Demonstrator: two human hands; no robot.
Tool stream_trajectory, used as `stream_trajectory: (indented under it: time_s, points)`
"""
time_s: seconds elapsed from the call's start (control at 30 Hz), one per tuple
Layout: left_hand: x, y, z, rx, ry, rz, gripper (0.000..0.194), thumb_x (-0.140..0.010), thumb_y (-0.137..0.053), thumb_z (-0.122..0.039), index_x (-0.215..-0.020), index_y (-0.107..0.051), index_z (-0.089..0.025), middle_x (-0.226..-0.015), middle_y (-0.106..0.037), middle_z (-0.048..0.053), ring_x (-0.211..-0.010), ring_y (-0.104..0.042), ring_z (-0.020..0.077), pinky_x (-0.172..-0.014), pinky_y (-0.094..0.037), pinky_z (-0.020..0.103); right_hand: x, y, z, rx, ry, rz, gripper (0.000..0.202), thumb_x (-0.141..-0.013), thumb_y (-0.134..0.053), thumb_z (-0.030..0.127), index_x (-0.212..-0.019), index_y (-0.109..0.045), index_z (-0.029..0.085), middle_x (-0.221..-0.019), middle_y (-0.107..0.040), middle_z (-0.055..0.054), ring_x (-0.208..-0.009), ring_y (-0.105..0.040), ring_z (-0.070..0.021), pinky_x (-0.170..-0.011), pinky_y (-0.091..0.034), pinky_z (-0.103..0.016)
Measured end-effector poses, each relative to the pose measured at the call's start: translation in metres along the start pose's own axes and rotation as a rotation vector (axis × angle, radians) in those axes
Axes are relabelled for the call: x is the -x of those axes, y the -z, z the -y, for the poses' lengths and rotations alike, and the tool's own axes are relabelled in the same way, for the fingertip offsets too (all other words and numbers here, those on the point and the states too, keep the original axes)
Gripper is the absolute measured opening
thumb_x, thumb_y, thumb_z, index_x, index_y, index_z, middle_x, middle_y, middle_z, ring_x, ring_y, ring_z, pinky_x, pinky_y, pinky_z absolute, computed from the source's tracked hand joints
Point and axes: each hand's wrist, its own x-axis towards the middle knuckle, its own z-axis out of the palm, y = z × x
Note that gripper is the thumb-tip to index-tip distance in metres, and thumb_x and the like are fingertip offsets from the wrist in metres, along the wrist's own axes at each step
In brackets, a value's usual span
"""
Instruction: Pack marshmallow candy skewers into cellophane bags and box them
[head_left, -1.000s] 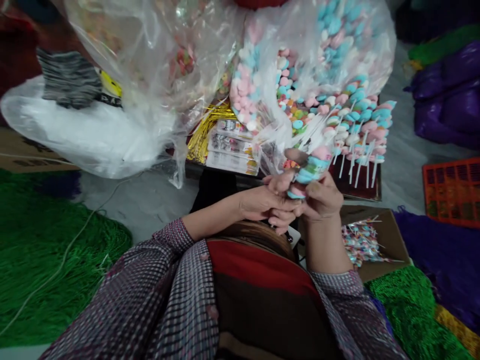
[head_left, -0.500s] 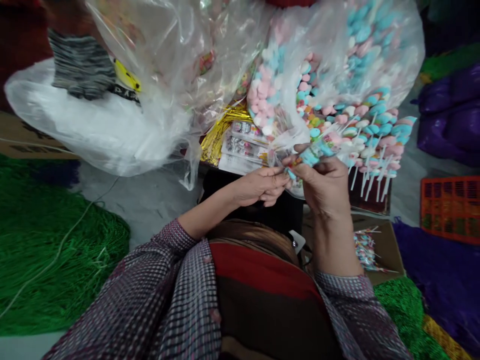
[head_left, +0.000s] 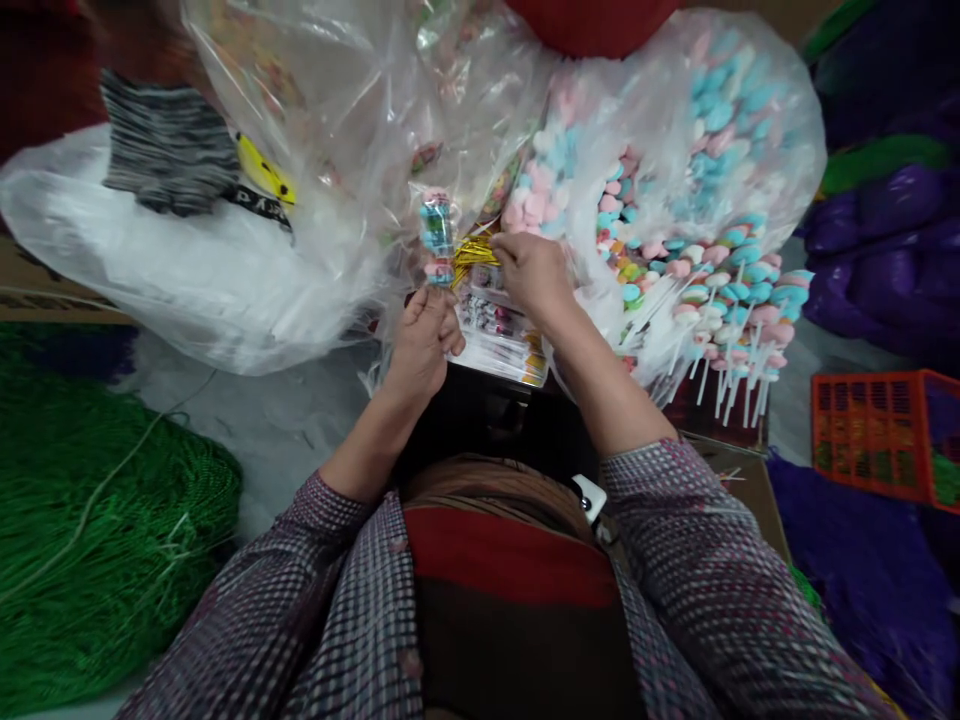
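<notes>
In my left hand (head_left: 424, 340), closed round its lower end, a marshmallow lollipop (head_left: 436, 235) in a clear wrapper stands upright; pink, blue and greenish pieces show through. My right hand (head_left: 536, 275) reaches over to a bundle of gold twist ties (head_left: 474, 250), its fingertips pinched at the ties' right ends. Below the ties lie printed clear wrappers (head_left: 499, 350) in a stack. Right of my right forearm, several unwrapped marshmallow lollipops (head_left: 742, 290) lie piled with their white sticks pointing toward me.
Large clear bags of pink and blue marshmallows (head_left: 720, 110) stand at the back right. A white plastic bag (head_left: 180, 270) lies left, with a striped grey glove (head_left: 169, 150) above it. Green netting (head_left: 112, 540) heaps at left; an orange crate (head_left: 870, 430) sits right.
Both hands were together at the lollipop's wrapper. My left hand has moved left with the lollipop, now upright; my right hand has let go and moved left to the gold ties.
</notes>
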Motion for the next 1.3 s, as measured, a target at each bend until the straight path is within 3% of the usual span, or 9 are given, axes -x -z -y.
stream_trajectory:
  time_s: [0.1,0.23,0.47,0.73,0.9,1.0,1.17,1.3]
  points:
    - [-0.002,0.005,-0.004,0.04,-0.004,-0.005,0.027,-0.1,-0.057,-0.028,-0.074,-0.052,-0.021,-0.048,-0.028,-0.011,-0.036,-0.021,0.0043,-0.039,-0.026,0.019,-0.022,-0.018,-0.014,0.223,0.012,0.079,0.026,-0.1,-0.052,0.033,-0.096,-0.072,0.018,-0.106,-0.074,-0.015,-0.105,-0.067,-0.0311,-0.094,-0.052,-0.046]
    - [-0.004,0.008,-0.003,0.033,0.001,0.025,0.027,-0.099,-0.06,-0.034,-0.076,-0.052,-0.023,-0.049,-0.03,-0.01,-0.037,-0.022,0.0052,-0.039,-0.027,0.019,-0.028,-0.028,-0.025,0.279,0.053,0.081,0.026,-0.101,-0.049,0.031,-0.098,-0.07,0.017,-0.107,-0.072,-0.016,-0.106,-0.065,-0.031,-0.092,-0.052,-0.045]
    - [-0.006,0.009,-0.003,0.002,0.04,0.009,0.028,-0.102,-0.055,-0.034,-0.076,-0.053,-0.023,-0.05,-0.03,-0.01,-0.038,-0.021,0.0053,-0.04,-0.027,0.021,-0.026,-0.015,-0.022,0.302,0.071,0.134,0.021,-0.1,-0.049,0.027,-0.099,-0.067,0.017,-0.1,-0.072,-0.016,-0.101,-0.066,-0.031,-0.095,-0.051,-0.047]
    - [-0.007,0.01,-0.001,0.004,0.018,0.025,0.029,-0.101,-0.057,-0.036,-0.075,-0.054,-0.023,-0.049,-0.028,-0.01,-0.038,-0.02,0.0053,-0.039,-0.028,0.019,-0.024,-0.007,-0.019,0.113,0.026,0.013,0.022,-0.1,-0.05,0.036,-0.09,-0.063,0.021,-0.085,-0.07,-0.007,-0.088,-0.065,-0.0237,-0.086,-0.055,-0.041]
    - [-0.01,0.009,0.002,-0.034,0.018,0.041,0.03,-0.096,-0.065,-0.04,-0.074,-0.054,-0.023,-0.048,-0.029,-0.011,-0.037,-0.021,0.004,-0.038,-0.025,0.02,0.004,0.008,0.002,-0.143,-0.025,-0.006,0.029,-0.1,-0.051,0.045,-0.088,-0.062,0.021,-0.082,-0.065,-0.004,-0.081,-0.063,-0.019,-0.078,-0.056,-0.037]
    - [-0.009,0.004,0.008,-0.076,0.024,0.067,0.03,-0.094,-0.069,-0.04,-0.075,-0.054,-0.022,-0.05,-0.031,-0.01,-0.037,-0.024,0.0027,-0.038,-0.022,0.02,0.034,0.018,0.026,-0.244,-0.025,0.028,0.023,-0.098,-0.057,0.042,-0.086,-0.062,0.023,-0.078,-0.064,-0.002,-0.075,-0.06,-0.0169,-0.073,-0.055,-0.034]
    - [-0.003,-0.011,0.017,-0.148,0.066,0.105,0.032,-0.093,-0.069,-0.027,-0.072,-0.047,-0.021,-0.052,-0.03,-0.01,-0.038,-0.025,0.0016,-0.039,-0.016,0.019,0.071,0.026,0.051,-0.256,0.0,0.018,0.014,-0.093,-0.064,0.033,-0.083,-0.063,0.024,-0.08,-0.065,-0.001,-0.081,-0.062,-0.0173,-0.08,-0.056,-0.034]
    - [0.0,-0.019,0.018,-0.164,0.084,0.112,0.026,-0.098,-0.061,-0.021,-0.073,-0.05,-0.02,-0.05,-0.031,-0.01,-0.036,-0.022,0.0011,-0.038,-0.014,0.019,0.089,0.037,0.05,-0.418,-0.018,0.038,0.015,-0.096,-0.063,0.037,-0.106,-0.067,0.027,-0.082,-0.066,0.0,-0.075,-0.063,-0.0155,-0.076,-0.057,-0.033]
